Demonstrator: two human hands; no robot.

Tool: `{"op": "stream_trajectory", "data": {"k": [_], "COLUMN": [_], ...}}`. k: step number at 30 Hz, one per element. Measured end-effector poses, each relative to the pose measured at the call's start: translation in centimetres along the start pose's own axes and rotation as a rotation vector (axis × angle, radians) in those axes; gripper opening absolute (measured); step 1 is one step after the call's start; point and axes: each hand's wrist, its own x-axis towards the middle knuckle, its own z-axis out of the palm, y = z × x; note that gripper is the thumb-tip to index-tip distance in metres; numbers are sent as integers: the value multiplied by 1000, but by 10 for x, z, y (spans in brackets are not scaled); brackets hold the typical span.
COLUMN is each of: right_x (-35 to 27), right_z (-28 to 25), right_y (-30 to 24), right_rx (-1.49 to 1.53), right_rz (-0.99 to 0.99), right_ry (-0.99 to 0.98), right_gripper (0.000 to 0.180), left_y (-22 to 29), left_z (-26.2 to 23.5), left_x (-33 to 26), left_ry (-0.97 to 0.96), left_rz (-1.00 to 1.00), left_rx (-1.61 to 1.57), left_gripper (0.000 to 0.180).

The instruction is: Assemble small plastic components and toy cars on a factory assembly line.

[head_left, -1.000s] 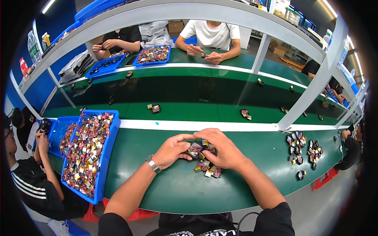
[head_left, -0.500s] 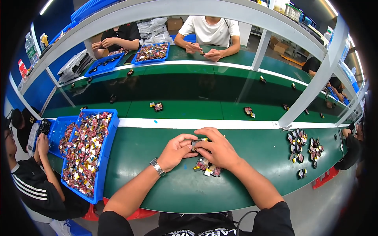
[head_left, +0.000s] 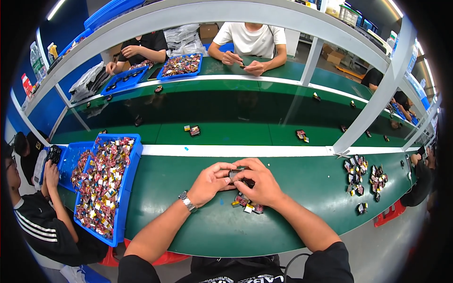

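Note:
Between my two hands is a small black plastic casing point(head_left: 234, 175) with a greyish inner face, held just above the green worktable point(head_left: 188, 236). My left hand point(head_left: 211, 183), with a metal watch on its wrist, pinches the casing's left side between thumb and fingers. My right hand point(head_left: 261, 183) closes on it from the right, its fingertips on the face and far edge. Fingers cover much of the casing. Right below the hands lies a little heap of small red circuit parts point(head_left: 248, 205) with white and yellow pieces, partly hidden by my right hand.
Left stands a blue tray point(head_left: 134, 174) heaped with similar parts. Black assembled units point(head_left: 356, 174) lie in clusters at the right. Beyond a white rail point(head_left: 236, 150), a green conveyor belt point(head_left: 226, 135) carries scattered units. A metal post point(head_left: 373, 94) rises at right. Co-workers sit opposite and at left.
My right fingers have curled in over the casing, and its grey face shows more. Units on the near part of the belt have shifted slightly right. The back-left person's hands have moved apart.

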Motion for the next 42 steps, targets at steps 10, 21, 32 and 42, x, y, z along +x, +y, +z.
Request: {"op": "stream_trajectory", "data": {"k": [10, 21, 32, 42], "right_x": [-6, -8, -9, -6], "right_z": [8, 16, 20, 19], "right_y": [1, 0, 3, -7], "right_rx": [-1, 47, -3, 4], "right_rz": [21, 72, 25, 15], "right_ry": [86, 151, 183, 195], "right_gripper": [13, 15, 19, 24], "left_y": [-9, -10, -13, -20], "left_z": [3, 4, 5, -2], "left_x": [0, 0, 1, 1], "left_ry": [7, 46, 67, 56], "left_rz": [19, 56, 57, 142], "left_rx": [-56, -104, -113, -146], "left_gripper": [32, 32, 31, 28]}}
